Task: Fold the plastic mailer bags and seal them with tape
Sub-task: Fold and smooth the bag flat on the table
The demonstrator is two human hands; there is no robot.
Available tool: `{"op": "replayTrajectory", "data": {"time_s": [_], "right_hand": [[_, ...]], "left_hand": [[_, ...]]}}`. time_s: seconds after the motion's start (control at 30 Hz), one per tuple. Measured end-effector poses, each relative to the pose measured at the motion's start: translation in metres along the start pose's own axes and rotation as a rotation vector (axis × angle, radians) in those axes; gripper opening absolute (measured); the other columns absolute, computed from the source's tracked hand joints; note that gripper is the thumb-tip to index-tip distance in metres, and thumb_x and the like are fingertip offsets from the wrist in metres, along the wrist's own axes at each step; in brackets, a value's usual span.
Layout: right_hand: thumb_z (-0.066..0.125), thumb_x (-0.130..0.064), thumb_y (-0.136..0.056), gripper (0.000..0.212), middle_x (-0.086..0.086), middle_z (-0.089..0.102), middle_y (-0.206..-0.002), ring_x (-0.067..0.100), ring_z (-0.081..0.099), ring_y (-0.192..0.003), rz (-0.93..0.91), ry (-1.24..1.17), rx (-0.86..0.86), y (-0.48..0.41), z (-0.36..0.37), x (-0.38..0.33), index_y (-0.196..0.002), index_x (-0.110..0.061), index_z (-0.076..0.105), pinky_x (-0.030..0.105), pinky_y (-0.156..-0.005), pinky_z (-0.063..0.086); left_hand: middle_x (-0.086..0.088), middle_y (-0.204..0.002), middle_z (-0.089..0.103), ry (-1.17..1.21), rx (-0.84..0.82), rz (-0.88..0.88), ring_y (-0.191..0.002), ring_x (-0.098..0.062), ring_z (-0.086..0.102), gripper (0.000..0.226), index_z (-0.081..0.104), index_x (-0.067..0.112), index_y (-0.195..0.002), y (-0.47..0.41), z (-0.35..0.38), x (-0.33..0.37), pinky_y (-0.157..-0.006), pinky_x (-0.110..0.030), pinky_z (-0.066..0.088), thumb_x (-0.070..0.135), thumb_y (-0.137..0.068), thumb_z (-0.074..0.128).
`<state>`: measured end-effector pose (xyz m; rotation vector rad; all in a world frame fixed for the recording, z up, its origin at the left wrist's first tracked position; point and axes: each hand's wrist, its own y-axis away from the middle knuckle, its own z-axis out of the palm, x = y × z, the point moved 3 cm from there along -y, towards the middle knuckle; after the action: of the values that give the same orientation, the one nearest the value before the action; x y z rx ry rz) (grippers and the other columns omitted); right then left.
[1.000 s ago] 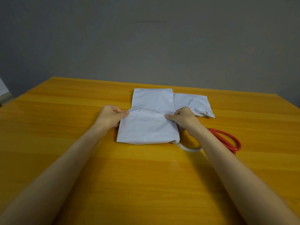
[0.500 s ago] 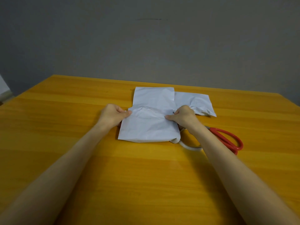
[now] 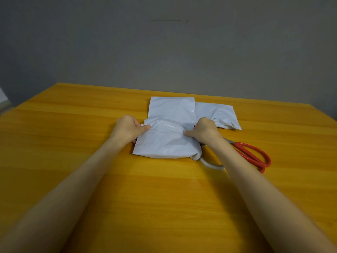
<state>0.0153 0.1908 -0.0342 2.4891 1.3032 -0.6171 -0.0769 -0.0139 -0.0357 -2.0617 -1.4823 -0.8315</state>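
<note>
A white plastic mailer bag (image 3: 166, 143) lies on the wooden table (image 3: 73, 143), its near half folded over onto itself. My left hand (image 3: 127, 127) pinches the folded flap at its left edge, thumb on top. My right hand (image 3: 203, 129) pinches the same flap at its right edge. The flap's upper edge is puckered between my thumbs. The far part of this bag (image 3: 172, 108) lies flat beyond my hands. A second, folded white mailer bag (image 3: 217, 114) rests to the right of it. A white tape roll (image 3: 209, 163) shows partly under my right forearm.
Red-handled scissors (image 3: 251, 156) lie right of my right forearm, their blades hidden under my wrist. A grey wall (image 3: 164, 52) stands behind the table's far edge.
Both hands have pushed the folded flap a little further from me and drawn its edge together, so it now puckers between my thumbs. The camera has tilted slightly.
</note>
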Motion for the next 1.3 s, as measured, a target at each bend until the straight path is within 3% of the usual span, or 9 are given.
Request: {"op": "replayTrajectory", "data": {"time_s": [0.23, 0.4, 0.6, 0.73, 0.8, 0.9, 0.93, 1.0, 1.3], "right_hand": [[0.066, -0.037, -0.085, 0.045, 0.003, 0.041, -0.064, 0.025, 0.048, -0.072, -0.064, 0.124, 0.026, 0.006, 0.002, -0.005, -0.062, -0.014, 0.035, 0.026, -0.045, 0.027], [0.062, -0.039, -0.088, 0.048, 0.003, 0.035, -0.066, 0.025, 0.046, -0.074, -0.09, 0.261, 0.026, 0.011, 0.004, -0.009, -0.062, -0.015, 0.029, 0.028, -0.051, 0.031], [0.067, -0.048, -0.081, 0.052, 0.003, 0.039, -0.065, 0.02, 0.044, -0.062, -0.067, 0.257, 0.034, 0.014, -0.006, -0.001, -0.061, -0.013, 0.035, 0.026, -0.046, 0.027], [0.067, -0.05, -0.08, 0.052, 0.003, 0.038, -0.066, 0.024, 0.047, -0.073, -0.065, 0.233, 0.031, 0.014, -0.005, 0.004, -0.063, -0.014, 0.033, 0.027, -0.047, 0.027], [0.068, -0.048, -0.08, 0.049, 0.003, 0.042, -0.066, 0.021, 0.047, -0.07, -0.05, 0.173, 0.011, 0.014, -0.006, 0.007, -0.064, -0.014, 0.036, 0.026, -0.048, 0.029], [0.067, -0.034, -0.085, 0.035, 0.005, 0.055, -0.062, 0.018, 0.053, -0.058, 0.038, -0.096, -0.057, 0.008, -0.009, 0.015, -0.069, -0.008, 0.051, 0.025, -0.052, 0.043], [0.064, -0.026, -0.089, 0.03, 0.007, 0.058, -0.061, 0.017, 0.055, -0.055, 0.076, -0.186, -0.07, 0.007, -0.011, 0.018, -0.069, -0.006, 0.055, 0.025, -0.056, 0.048], [0.058, -0.016, -0.092, 0.027, 0.008, 0.059, -0.06, 0.016, 0.056, -0.053, 0.118, -0.257, -0.09, 0.004, -0.013, 0.021, -0.067, -0.004, 0.057, 0.025, -0.059, 0.052], [0.067, -0.027, -0.085, 0.036, 0.003, 0.041, -0.062, 0.014, 0.038, -0.053, 0.144, -0.134, -0.184, 0.004, -0.009, 0.009, -0.067, -0.013, 0.04, 0.024, -0.049, 0.03]], "left_hand": [[0.0, -0.063, 0.053, -0.034, 0.031, -0.011, -0.058, -0.015, 0.053, 0.038, 0.054, 0.009, -0.06, 0.0, 0.002, 0.002, -0.063, -0.033, 0.049, 0.037, -0.081, 0.069], [-0.004, -0.063, 0.056, -0.057, 0.037, -0.007, -0.056, -0.015, 0.051, 0.038, 0.055, 0.009, -0.063, 0.001, 0.003, 0.004, -0.054, -0.027, 0.042, 0.039, -0.08, 0.069], [-0.009, -0.071, 0.058, -0.09, 0.036, 0.006, -0.063, -0.015, 0.047, 0.038, 0.057, 0.008, -0.069, -0.001, 0.003, 0.003, -0.054, -0.027, 0.037, 0.042, -0.079, 0.07], [0.0, -0.065, 0.046, -0.139, 0.027, 0.0, -0.058, -0.011, 0.041, 0.044, 0.037, 0.018, -0.066, 0.003, 0.001, 0.003, -0.051, -0.025, 0.032, 0.048, -0.079, 0.067], [-0.001, -0.066, 0.046, -0.094, -0.012, -0.031, -0.061, -0.015, 0.046, 0.043, 0.039, 0.019, -0.066, 0.002, 0.0, -0.002, -0.053, -0.025, 0.034, 0.049, -0.08, 0.065], [-0.008, -0.08, 0.053, 0.038, -0.106, -0.044, -0.079, -0.021, 0.051, 0.038, 0.055, 0.012, -0.072, -0.002, 0.0, -0.008, -0.066, -0.03, 0.036, 0.046, -0.09, 0.053], [-0.011, -0.096, 0.059, 0.079, -0.133, -0.067, -0.093, -0.023, 0.054, 0.038, 0.063, 0.008, -0.088, -0.003, 0.002, -0.009, -0.077, -0.032, 0.039, 0.043, -0.093, 0.048], [-0.013, -0.128, 0.055, 0.141, -0.175, -0.129, -0.119, -0.028, 0.05, 0.042, 0.058, 0.004, -0.121, -0.003, 0.005, -0.008, -0.094, -0.036, 0.038, 0.036, -0.097, 0.045], [-0.012, -0.137, 0.049, 0.192, -0.241, -0.188, -0.125, -0.028, 0.045, 0.044, 0.054, 0.001, -0.126, -0.01, 0.007, -0.004, -0.102, -0.038, 0.037, 0.026, -0.091, 0.059]]}}
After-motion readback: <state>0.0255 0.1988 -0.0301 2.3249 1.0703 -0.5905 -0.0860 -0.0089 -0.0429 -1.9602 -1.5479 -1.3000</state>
